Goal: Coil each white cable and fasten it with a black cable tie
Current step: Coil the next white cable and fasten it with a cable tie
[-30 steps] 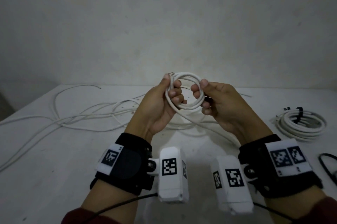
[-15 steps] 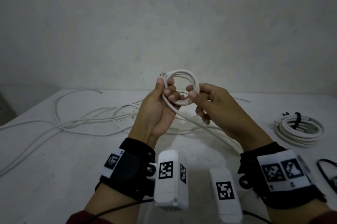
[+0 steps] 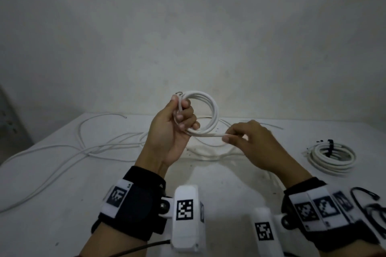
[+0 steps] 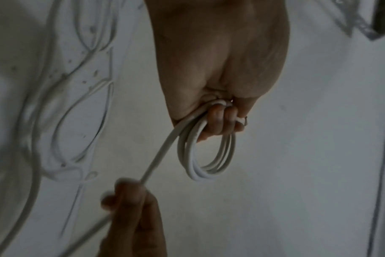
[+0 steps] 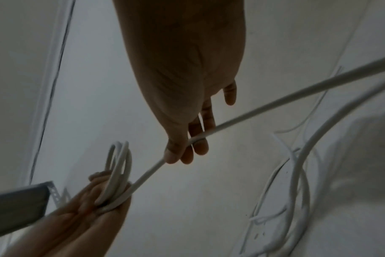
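white cable (image 3: pixel 205 110) partly coiled (tail taut), upright.

In the head view my right hand (image 3: pixel 253 143) hides where the white cable (image 3: pixel 210 134) runs on from my pinch. The black cable ties (image 3: pixel 369 204) at the lower right are cut by the frame's edge. Inside my left hand (image 3: pixel 169 131) the coil's gripped part is covered by my curled fingers. In the left wrist view the loose cables (image 4: pixel 77 107) at the left are blurred.
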